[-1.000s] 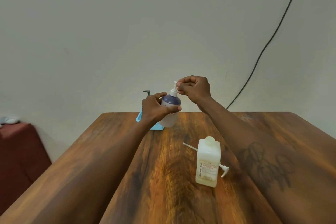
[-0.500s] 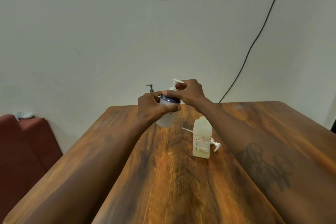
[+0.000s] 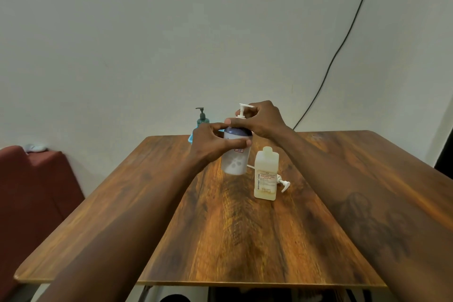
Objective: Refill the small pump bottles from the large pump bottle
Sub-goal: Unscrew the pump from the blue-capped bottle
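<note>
My left hand grips a white bottle with a dark blue top, held just above the wooden table. My right hand holds the neck of its white pump head. A square pale-yellow bottle stands open to the right, without its pump. Its white pump lies on the table behind it. A small teal pump bottle stands at the table's far edge.
A light blue object lies at the far table edge, mostly hidden behind my left hand. A dark red seat stands left of the table. A black cable runs down the wall.
My right hand has slid from the pump's tip down to its neck. The bottle and both hands sit lower and closer to the yellow bottle; the camera view has shifted.
</note>
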Motion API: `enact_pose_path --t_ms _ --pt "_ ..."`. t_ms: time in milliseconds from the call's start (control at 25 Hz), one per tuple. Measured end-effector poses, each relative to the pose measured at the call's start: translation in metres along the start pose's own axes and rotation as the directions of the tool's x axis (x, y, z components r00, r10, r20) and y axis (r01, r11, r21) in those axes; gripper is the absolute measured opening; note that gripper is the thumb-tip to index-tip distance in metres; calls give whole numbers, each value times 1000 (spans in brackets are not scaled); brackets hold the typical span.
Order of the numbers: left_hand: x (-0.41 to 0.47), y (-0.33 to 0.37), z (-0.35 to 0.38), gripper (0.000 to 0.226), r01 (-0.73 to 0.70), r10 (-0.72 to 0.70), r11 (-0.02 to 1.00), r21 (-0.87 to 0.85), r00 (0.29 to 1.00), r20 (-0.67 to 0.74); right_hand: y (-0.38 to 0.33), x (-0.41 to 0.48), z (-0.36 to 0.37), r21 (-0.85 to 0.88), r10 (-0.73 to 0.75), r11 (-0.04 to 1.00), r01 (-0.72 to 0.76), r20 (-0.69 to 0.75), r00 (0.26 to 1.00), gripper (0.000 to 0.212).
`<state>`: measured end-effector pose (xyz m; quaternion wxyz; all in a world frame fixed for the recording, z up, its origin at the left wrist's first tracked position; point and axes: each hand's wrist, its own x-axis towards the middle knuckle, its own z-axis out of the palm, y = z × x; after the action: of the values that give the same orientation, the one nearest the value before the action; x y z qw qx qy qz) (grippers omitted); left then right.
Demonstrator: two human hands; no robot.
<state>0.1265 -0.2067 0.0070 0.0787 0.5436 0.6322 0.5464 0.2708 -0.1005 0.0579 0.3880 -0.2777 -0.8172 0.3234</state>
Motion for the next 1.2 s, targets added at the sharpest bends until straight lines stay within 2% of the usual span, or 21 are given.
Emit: enact_pose_path --t_ms 120,240,360,440,520,560,680,720,760,840,920,1000,1040,1120,1200 --pt "-2 5 6 51 -25 29 998 49 996 -79 -1 -1 -2 -96 21 995 -29 -85 996 50" --pt "-1 7 8 47 0 0 1000 8 999 -35 1 -2 -6 -107 -55 993 46 -85 995 38" --pt "-1 4 1 41 69 -59 993 -98 993 101 12 -3 -14 -7 -74 997 75 31 997 23" --pt "-4 4 -3 43 136 -107 979 -154 978 181 20 -6 -15 201 -65 979 27 183 981 19" --pt "-8 6 -2 46 142 -115 978 -155 978 173 26 -7 -11 306 -39 951 -46 266 963 32" --pt "-11 8 0 48 128 -108 983 -132 983 151 26 -8 -8 269 -15 962 -53 243 970 37" --pt "-15 14 6 50 74 -66 995 -65 992 111 26 -11 -1 69 30 997 -33 52 998 62" --pt "-15 15 7 49 59 -52 997 -58 993 105 29 -9 0 37 36 999 -36 22 999 62" --pt "-15 15 7 48 49 -44 998 -49 994 100 29 -9 -1 71 48 996 -50 40 998 53" --pt "-16 14 7 52 65 -61 997 -31 993 99 31 -8 -4 290 68 950 -113 163 984 28" --pt "-17 9 6 55 95 -91 995 -32 990 109 32 -9 -9 468 51 862 -195 304 951 47" --pt "-19 3 4 54 95 -93 995 -12 990 109 33 -10 -7 420 67 881 -218 347 936 65" --pt "-21 1 3 54 96 -96 995 1 990 106 31 -11 -5 326 86 926 -192 311 946 66" --pt "-22 -1 2 56 106 -107 994 19 990 88 29 -13 2 86 100 990 -113 139 985 61" --pt "-22 -1 2 58 117 -118 993 23 989 87 31 -13 9 3 66 998 -66 19 998 48"
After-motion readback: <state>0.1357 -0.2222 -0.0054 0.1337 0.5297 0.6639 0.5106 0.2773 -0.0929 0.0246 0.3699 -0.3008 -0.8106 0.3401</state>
